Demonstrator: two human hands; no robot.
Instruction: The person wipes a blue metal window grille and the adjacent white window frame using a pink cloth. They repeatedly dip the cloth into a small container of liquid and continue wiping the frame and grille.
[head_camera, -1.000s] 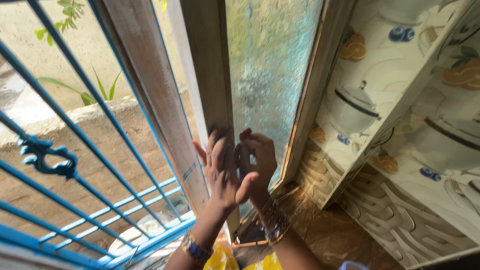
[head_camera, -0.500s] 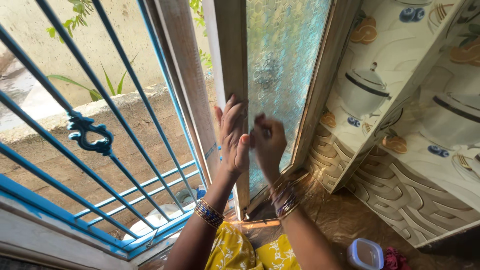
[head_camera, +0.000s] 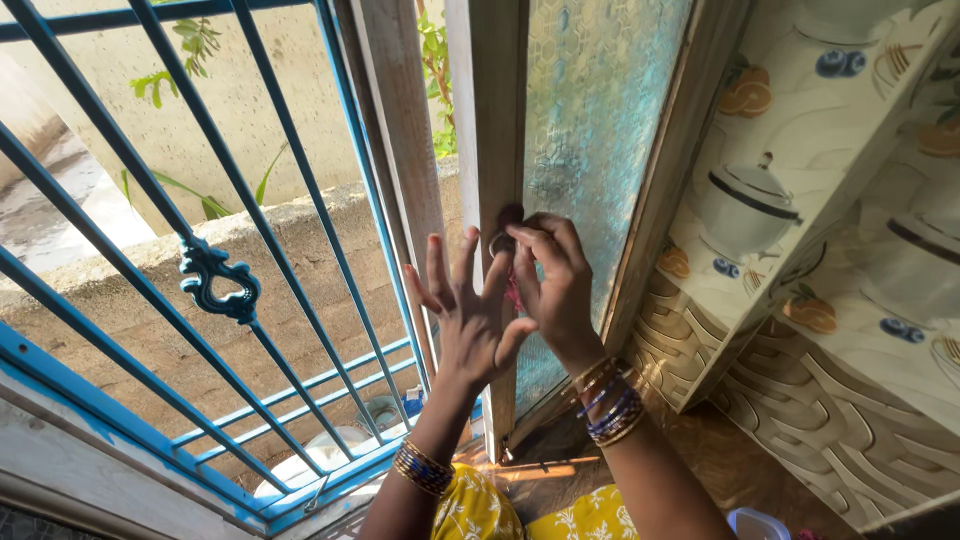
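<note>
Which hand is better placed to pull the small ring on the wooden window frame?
Probably the right hand: its fingertips already pinch the small ring on the wooden window frame. The left hand is open, fingers spread, just below the ring.

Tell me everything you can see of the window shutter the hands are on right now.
The window shutter is a hinged panel: a weathered, pale wooden frame around bluish-green patterned, frosted-looking glass. It stands upright, swung inward, between the blue grille and the tiled wall. The right hand pinches a small ring on its near stile; the left hand, fingers spread, rests against that stile.
</note>
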